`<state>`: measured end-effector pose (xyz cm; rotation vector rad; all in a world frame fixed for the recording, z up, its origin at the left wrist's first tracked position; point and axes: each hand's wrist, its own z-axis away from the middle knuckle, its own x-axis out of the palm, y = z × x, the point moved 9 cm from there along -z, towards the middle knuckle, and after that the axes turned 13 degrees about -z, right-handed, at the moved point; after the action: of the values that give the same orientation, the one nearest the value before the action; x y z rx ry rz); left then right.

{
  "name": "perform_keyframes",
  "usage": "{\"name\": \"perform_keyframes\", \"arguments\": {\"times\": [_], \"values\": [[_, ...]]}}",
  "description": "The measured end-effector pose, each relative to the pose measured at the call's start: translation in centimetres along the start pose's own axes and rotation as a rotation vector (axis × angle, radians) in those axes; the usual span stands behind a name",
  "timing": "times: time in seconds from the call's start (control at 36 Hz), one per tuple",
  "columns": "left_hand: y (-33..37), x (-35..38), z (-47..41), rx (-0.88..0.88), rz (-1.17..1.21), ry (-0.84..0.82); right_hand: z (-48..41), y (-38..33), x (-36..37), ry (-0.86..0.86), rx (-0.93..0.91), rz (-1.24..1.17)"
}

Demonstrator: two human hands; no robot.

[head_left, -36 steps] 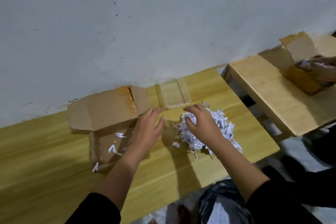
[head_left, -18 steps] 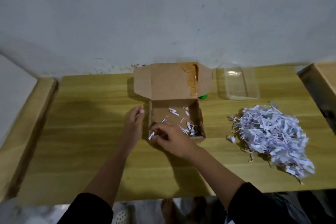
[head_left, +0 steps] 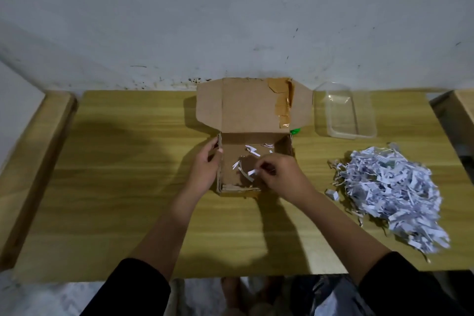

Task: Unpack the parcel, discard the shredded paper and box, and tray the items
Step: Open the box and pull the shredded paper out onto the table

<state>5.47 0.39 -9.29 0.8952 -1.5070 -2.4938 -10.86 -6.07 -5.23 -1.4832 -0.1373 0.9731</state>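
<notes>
- The right hand (head_left: 280, 177) has its grip closed in a pinch on 1 white paper strip (head_left: 252, 172), low inside the box (head_left: 238, 188).
- The left hand (head_left: 205, 169) grips the box's left wall, fingers curled at the rim, steadying it on the worktop (head_left: 128, 187).
- To the right, well apart from the box, the shredded paper (head_left: 389, 190) lies in 1 big heap near the worktop's front edge. The bulk of the emptying looks done, but none of it is discarded yet.
- Inside the box a few loose strips (head_left: 252, 150) lie on the bare cardboard floor; no packed item shows there.
- The lid flap (head_left: 246, 105) stands open, leaning back toward the wall.
- A small green object (head_left: 295, 131) peeks out just behind the box's right rear corner; what it is cannot be told.
- The clear tray (head_left: 366, 110) sits at the far right by the wall and appears to hold nothing.
- Judged from this, what is left: clear the last strips, bin paper and box, tray the items.
</notes>
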Motion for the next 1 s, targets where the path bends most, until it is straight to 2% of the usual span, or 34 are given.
{"name": "perform_keyframes", "arguments": {"times": [0.14,0.28,0.36,0.47,0.56,0.67,0.72,0.83,0.89,1.0], "values": [[-0.1,0.3,-0.3,-0.006,0.034,0.112,-0.7,1.5,-1.0,-0.014,0.168,0.141],[0.0,1.0,0.3,0.048,-0.008,0.142,-0.4,4.3,1.7,-0.083,0.401,0.251],[0.1,0.9,0.5,0.062,-0.027,0.178,-0.3,5.3,2.0,-0.068,0.458,0.306],[-0.1,1.0,0.4,0.074,-0.040,0.200,-0.3,5.4,2.0,-0.041,0.474,0.208],[0.0,1.1,0.5,0.071,-0.009,0.207,-0.7,4.8,1.9,-0.047,0.422,0.103],[0.0,1.1,0.4,0.082,-0.010,0.218,-1.0,4.6,2.9,-0.043,0.480,-0.391],[0.1,1.1,0.4,0.093,-0.011,0.226,-1.3,4.3,2.8,-0.024,0.434,-0.441],[0.0,1.1,0.4,0.103,-0.031,0.230,-0.9,4.0,1.3,0.072,0.371,-0.321],[0.1,1.1,0.4,0.115,-0.043,0.240,-0.6,4.5,0.7,0.092,0.391,-0.179],[0.3,1.3,0.4,0.121,-0.039,0.241,-0.2,5.9,1.7,-0.081,0.568,0.023]]}}
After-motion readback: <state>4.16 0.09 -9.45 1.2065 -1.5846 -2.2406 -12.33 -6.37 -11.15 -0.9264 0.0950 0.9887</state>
